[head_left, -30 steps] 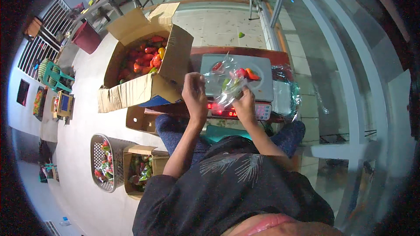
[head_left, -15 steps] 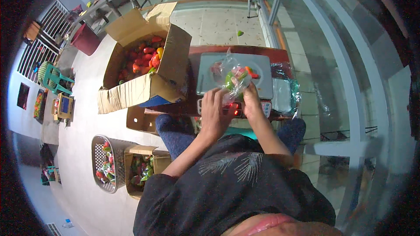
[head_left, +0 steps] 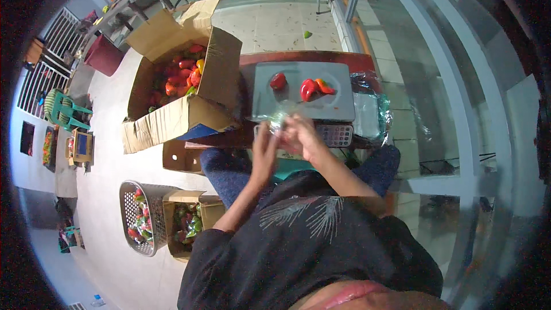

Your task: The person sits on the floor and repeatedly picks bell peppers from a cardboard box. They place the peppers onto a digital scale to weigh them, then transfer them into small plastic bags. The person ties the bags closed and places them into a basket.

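My left hand (head_left: 265,143) and my right hand (head_left: 300,132) are closed on a crinkled clear plastic bag (head_left: 278,116) with something pale green in it, at the near edge of a digital scale (head_left: 310,70); the bag is blurred. On the scale's plate lie a red pepper (head_left: 278,81) at the left and, at the right, a red pepper (head_left: 309,89) beside an orange-red one (head_left: 325,87). The scale's keypad (head_left: 338,135) shows beside my right hand. A pile of clear plastic bags (head_left: 367,116) lies at the scale's right on the reddish table (head_left: 270,55).
An open cardboard box (head_left: 143,138) of peppers stands left of the scale. A plastic basket (head_left: 155,227) and a smaller box (head_left: 209,212), both with bagged peppers, sit on the floor at lower left. A red bin (head_left: 104,54), green chair (head_left: 57,109) and glass partition frame (head_left: 470,155) surround me.
The bag has moved from over the plate down toward me, held by both hands, leaving the red and orange peppers uncovered. My left hand is now closed at the bag.
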`<state>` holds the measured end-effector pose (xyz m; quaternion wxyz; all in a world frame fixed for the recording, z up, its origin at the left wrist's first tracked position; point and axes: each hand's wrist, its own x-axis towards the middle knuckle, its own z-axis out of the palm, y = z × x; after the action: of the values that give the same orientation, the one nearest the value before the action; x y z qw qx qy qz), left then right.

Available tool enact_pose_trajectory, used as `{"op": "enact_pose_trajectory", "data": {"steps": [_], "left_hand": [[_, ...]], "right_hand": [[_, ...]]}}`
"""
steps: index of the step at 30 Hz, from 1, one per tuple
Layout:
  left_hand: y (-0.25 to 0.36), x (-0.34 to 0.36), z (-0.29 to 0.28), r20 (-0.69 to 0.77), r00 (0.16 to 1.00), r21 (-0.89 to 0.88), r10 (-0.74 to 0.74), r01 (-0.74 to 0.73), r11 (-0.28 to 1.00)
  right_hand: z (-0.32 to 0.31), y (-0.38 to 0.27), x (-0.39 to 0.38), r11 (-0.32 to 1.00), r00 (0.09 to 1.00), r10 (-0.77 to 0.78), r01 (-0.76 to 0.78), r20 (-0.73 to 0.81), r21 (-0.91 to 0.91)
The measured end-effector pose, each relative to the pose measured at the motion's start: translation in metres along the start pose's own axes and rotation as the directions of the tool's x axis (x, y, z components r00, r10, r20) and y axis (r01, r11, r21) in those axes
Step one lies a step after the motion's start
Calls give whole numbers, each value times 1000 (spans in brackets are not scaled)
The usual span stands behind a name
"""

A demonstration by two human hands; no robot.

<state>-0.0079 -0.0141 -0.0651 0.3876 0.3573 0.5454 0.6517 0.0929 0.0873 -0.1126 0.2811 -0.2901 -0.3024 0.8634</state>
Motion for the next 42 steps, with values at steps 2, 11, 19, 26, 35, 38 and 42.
{"op": "enact_pose_trajectory", "data": {"steps": [2, 11, 19, 26, 35, 38, 42], "left_hand": [[6, 8, -6, -150, 987, -211, -54, 22, 977], [37, 22, -47, -171, 975, -303, -140, 84, 949], [45, 23, -51, -188, 966, -291, -180, 120, 949], [59, 24, -57, -196, 965, -221, -177, 132, 966], [42, 37, -44, -115, 993, -145, -21, 4, 989], [57, 41, -31, -160, 972, 117, 173, -156, 981], [50, 31, -29, -69, 984, 482, 164, -112, 869]], "right_hand": [[23, 18, 5, 960, 979, -189, 200, 72, -198], [56, -85, -10, 224, 842, -437, 441, 315, -869], [-67, -91, 86, -687, 756, -350, 194, 552, -701], [-44, -110, 98, -453, 915, -176, 252, 363, -855], [69, -61, 1, 683, 778, -235, 558, 582, -471], [40, -8, 15, 692, 859, -197, 463, 473, -554], [37, -8, 32, -113, 839, -96, 525, 536, -843]]}}
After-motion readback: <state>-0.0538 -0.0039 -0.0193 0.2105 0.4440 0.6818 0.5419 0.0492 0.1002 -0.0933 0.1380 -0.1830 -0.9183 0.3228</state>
